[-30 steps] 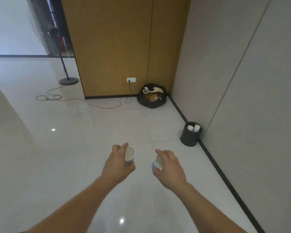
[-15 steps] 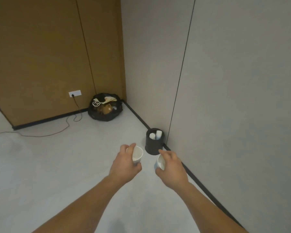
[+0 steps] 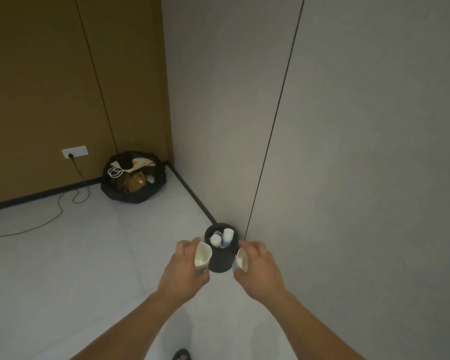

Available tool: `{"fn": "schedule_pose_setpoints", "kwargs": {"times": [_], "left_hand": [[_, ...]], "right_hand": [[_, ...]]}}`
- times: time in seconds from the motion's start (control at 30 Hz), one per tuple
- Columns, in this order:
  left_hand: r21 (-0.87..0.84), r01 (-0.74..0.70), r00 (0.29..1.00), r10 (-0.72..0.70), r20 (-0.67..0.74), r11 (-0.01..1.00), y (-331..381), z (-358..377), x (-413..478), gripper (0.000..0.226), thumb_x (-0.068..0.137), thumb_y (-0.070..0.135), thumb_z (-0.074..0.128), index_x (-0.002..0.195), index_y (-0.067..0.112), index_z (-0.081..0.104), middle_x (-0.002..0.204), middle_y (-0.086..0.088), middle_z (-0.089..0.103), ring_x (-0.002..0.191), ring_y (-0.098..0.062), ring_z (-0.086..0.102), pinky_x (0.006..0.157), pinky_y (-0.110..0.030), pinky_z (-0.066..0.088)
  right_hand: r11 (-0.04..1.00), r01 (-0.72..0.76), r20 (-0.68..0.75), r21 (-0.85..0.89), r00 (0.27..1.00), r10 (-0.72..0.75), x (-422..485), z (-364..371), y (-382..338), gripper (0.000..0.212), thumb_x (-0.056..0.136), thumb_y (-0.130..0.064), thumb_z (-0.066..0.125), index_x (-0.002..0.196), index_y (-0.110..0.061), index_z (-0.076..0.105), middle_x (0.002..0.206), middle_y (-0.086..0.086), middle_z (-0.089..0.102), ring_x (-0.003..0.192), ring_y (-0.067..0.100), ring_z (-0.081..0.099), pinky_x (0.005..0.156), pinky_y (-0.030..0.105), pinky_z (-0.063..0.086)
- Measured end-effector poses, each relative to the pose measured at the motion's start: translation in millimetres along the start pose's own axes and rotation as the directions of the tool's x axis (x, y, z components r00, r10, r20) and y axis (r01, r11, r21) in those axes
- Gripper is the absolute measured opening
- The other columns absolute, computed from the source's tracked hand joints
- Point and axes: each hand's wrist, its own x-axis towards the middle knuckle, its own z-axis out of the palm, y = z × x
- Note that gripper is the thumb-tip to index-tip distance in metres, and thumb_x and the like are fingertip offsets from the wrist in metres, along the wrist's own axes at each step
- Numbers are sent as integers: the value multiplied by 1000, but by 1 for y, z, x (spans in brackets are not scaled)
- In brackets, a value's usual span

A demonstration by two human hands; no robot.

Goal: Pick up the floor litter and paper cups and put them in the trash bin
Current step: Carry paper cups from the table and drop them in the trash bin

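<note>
A small black trash bin (image 3: 220, 262) stands on the floor against the grey wall, with white paper cups and crumpled litter (image 3: 221, 239) inside it. My left hand (image 3: 183, 272) grips a white paper cup (image 3: 202, 257) just left of the bin, its mouth turned toward the bin. On the bin's right side, my right hand (image 3: 257, 271) holds a second white paper cup (image 3: 242, 261), also tipped inward. Both cups hover at about rim height, on either side of the bin.
A full black rubbish bag (image 3: 133, 178) sits in the corner by the brown panel wall. A wall socket (image 3: 74, 152) feeds a cable (image 3: 63, 203) trailing across the pale floor to the left. The grey wall (image 3: 348, 178) runs close along my right side.
I have walked closer to the bin. It now lies directly between my two hands, which have spread apart, each still holding its cup.
</note>
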Motion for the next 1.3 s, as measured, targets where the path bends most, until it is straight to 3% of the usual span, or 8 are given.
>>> {"fn": "schedule_pose_setpoints", "kwargs": {"times": [0.17, 0.57, 0.8, 0.93, 1.1, 1.2, 1.3], "left_hand": [[-52, 13, 999, -10, 52, 999, -20, 19, 115, 75, 79, 32, 69, 144, 26, 31, 136, 0, 33, 110, -23, 53, 91, -32, 48], [-84, 82, 987, -69, 146, 993, -52, 86, 322, 78, 79, 33, 70, 145, 28, 28, 136, 1, 33, 114, -21, 49, 93, -28, 45], [-42, 266, 949, -254, 189, 963, -72, 170, 411, 78, 81, 37, 70, 145, 27, 28, 135, 1, 36, 112, -16, 50, 89, -22, 44], [-57, 397, 899, -376, 224, 916, -101, 225, 437, 82, 81, 35, 70, 147, 30, 23, 137, 4, 31, 114, -14, 46, 87, -19, 42], [-111, 533, 832, -496, 248, 839, -154, 313, 457, 85, 77, 38, 73, 142, 39, 19, 133, 9, 30, 114, -14, 45, 88, -27, 48], [-177, 520, 846, -475, 241, 836, -190, 376, 475, 78, 77, 41, 71, 135, 44, 20, 117, 17, 29, 102, -7, 42, 79, -21, 42], [-209, 459, 885, -425, 190, 863, -222, 438, 491, 76, 76, 35, 76, 134, 35, 27, 119, 12, 32, 96, -5, 40, 74, -11, 33]], "right_hand": [[998, -44, -3, -54, 999, 43, 113, 0, 8, 67, 86, -35, 59, 147, -32, 32, 145, -4, 31, 126, 21, 39, 95, 29, 42], [994, -105, 87, 6, 991, 104, 333, 25, 61, 70, 84, -33, 63, 147, -32, 32, 145, -2, 33, 124, 23, 42, 98, 31, 41], [993, -97, 227, 64, 971, 80, 469, 79, 125, 74, 86, -33, 67, 149, -30, 28, 147, -3, 32, 128, 20, 40, 97, 30, 44], [992, -100, 306, 71, 949, 74, 528, 126, 169, 73, 86, -33, 69, 147, -30, 30, 146, -2, 34, 127, 21, 45, 91, 27, 46], [991, -123, 344, 54, 934, 97, 583, 218, 223, 70, 88, -35, 68, 147, -29, 30, 147, 1, 35, 127, 21, 45, 88, 25, 48], [992, -114, 313, 56, 945, 91, 606, 286, 249, 71, 88, -36, 67, 148, -26, 30, 145, 3, 36, 126, 22, 45, 89, 28, 48], [993, -116, 292, 36, 951, 101, 622, 348, 278, 70, 88, -36, 67, 147, -28, 29, 145, 4, 34, 126, 23, 43, 82, 24, 42]]}}
